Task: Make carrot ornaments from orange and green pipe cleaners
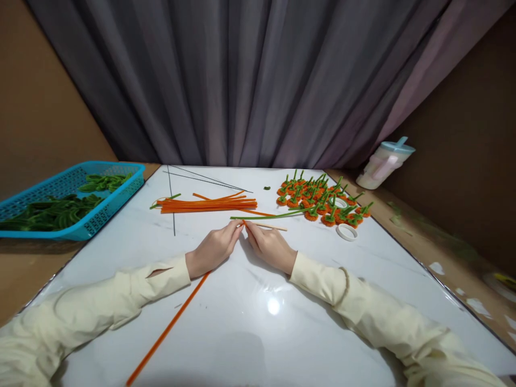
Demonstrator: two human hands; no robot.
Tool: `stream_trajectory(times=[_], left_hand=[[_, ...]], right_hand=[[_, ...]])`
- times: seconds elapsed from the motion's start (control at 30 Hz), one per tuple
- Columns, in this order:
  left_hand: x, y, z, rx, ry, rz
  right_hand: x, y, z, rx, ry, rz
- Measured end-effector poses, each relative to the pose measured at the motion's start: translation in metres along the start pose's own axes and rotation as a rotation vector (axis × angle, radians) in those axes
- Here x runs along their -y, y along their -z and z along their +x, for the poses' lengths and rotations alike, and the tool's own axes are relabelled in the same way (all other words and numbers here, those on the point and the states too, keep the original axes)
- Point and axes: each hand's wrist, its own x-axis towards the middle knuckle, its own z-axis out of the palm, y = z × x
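Note:
My left hand (213,248) and my right hand (272,247) meet fingertip to fingertip over the middle of the white table, both pinched closed. Between them is a thin wooden stick (276,228), its bare end poking out to the right past my right fingers. A bit of orange shows at the fingertips. One long orange pipe cleaner (169,328) runs from beneath my left hand toward the front left edge; its upper end is hidden. Just beyond my fingers lie a green pipe cleaner (266,217) and a bundle of orange pipe cleaners (209,205).
Several small orange pieces with green stems (311,216) stand at the back right, beside a white ring (346,232). A blue basket (86,230) of green pieces is at left. A lidded cup (385,164) stands far right. Thin dark wires (205,180) lie at the back.

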Motion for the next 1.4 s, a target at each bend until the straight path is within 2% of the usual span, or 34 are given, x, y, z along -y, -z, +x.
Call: stream_trajectory(times=[0.33,0.57,0.87,1.4], left_hand=[[0.0018,-0.0009,-0.0006,0.087,0.105,-0.044],[-0.0005,0.0014,0.0018,0.114,0.173,0.086],[-0.0014,0.0029,0.0024,0.11,0.194,0.049],[-0.001,0.0048,0.0039,0.121,0.203,-0.058]], right_hand=[[-0.0001,0.0004,0.0008,0.152,-0.008,-0.043],[0.0003,0.0029,0.0014,0.212,-0.02,-0.05],[0.0014,-0.0008,0.0008,0.028,-0.086,0.031],[0.0015,0.0003,0.001,-0.035,-0.067,0.023]])
